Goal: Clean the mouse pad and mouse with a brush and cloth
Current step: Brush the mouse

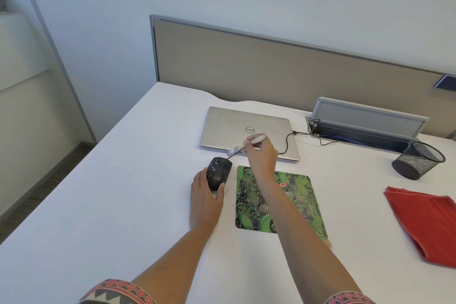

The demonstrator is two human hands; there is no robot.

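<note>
While the left hand [206, 198] grips the dark mouse [219, 171] on the white table [123, 192], just left of the green mouse pad [291, 205], the right hand [261, 158] pinches a brush [257, 139], bristles near the mouse's front end. A red cloth [424, 222] lies well right of the pad.

Single head-worn wide-angle view, looking forward and down from above, close over white table [123, 180], toward partition wall [271, 69]
</note>
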